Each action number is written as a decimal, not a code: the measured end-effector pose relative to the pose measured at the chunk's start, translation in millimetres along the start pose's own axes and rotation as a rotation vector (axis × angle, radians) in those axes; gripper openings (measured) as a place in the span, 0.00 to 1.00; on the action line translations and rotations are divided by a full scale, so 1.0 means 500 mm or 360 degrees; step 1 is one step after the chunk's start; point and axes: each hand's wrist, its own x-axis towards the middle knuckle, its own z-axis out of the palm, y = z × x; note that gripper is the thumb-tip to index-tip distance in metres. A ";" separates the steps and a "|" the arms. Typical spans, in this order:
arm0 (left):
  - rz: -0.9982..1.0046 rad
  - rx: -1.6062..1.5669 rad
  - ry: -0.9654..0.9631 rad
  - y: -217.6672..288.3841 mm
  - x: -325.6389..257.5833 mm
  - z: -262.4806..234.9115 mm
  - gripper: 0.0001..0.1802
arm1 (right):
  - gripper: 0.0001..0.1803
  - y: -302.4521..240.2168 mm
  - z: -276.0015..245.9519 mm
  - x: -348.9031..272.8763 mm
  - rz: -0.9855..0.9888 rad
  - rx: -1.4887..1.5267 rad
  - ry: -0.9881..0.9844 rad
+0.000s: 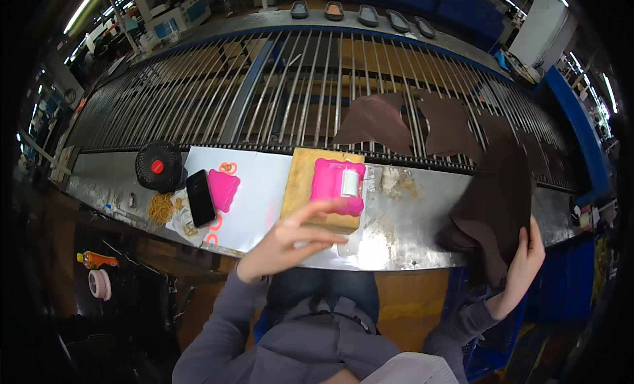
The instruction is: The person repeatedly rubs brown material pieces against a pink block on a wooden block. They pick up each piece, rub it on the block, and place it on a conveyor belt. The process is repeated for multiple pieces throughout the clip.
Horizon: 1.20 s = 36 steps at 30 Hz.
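- Your left hand point(284, 242) hovers over the near edge of the worktop point(409, 219), fingers loosely spread, index and thumb stretched toward the wooden board; its grip holds nothing.
- Just past those fingertips a pale translucent strip point(349, 244) lies on the metal, hanging over the near edge.
- Your right hand point(525, 265) is at the worktop's right end, its grip pressed onto the lower edge of a dark brown leather piece point(495, 199), fingers behind it, thumb side toward you.
- That leather piece: large, matte, chocolate brown, irregular curved outline, held up and bowed, covering the worktop's right end. More brown layers sit beneath it at its left; can't tell how many.
- Wooden board point(298, 186) sits mid-worktop, a bright pink block point(330, 182) on top, a small white cylinder point(350, 182) against the block's right side.
- Left of the board: white sheet point(257, 192) with pink marks, carrying a black phone point(200, 198) and a pink shaped piece point(223, 189) touching it.
- Further left: pile of yellow rubber bands point(160, 208), then a small black fan point(158, 166) with a red centre.
- Below the worktop on your left: roll of pink tape point(100, 284) and an orange tool point(96, 259).
- Beyond the worktop: metal bar rack point(284, 93); two more brown leather cuts point(376, 123) lie on it, right of centre.
- Far edge: row of shoe soles point(363, 13).
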 end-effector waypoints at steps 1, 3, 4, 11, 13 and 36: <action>0.0077 -0.0001 0.0093 -0.006 0.024 -0.002 0.12 | 0.17 -0.065 0.000 0.009 -0.0084 0.0286 -0.0036; 0.0242 0.0197 0.0313 -0.006 0.069 -0.022 0.13 | 0.17 -0.160 0.020 0.019 -0.0206 0.0653 -0.0152; 0.0242 0.0161 0.0289 -0.014 0.088 -0.044 0.13 | 0.17 -0.205 0.031 0.023 -0.0379 0.0664 -0.0247; -0.0192 -0.0057 -0.0066 -0.081 0.077 -0.233 0.16 | 0.19 -0.372 0.214 0.078 -0.0816 0.1502 -0.0595; -0.0338 -0.0024 0.0176 -0.061 0.053 -0.222 0.18 | 0.18 -0.344 0.274 0.105 -0.1187 0.1198 -0.0659; -0.0125 0.0858 -0.0042 -0.097 0.004 -0.315 0.18 | 0.30 -0.288 0.494 0.026 -0.1395 0.1110 -0.1092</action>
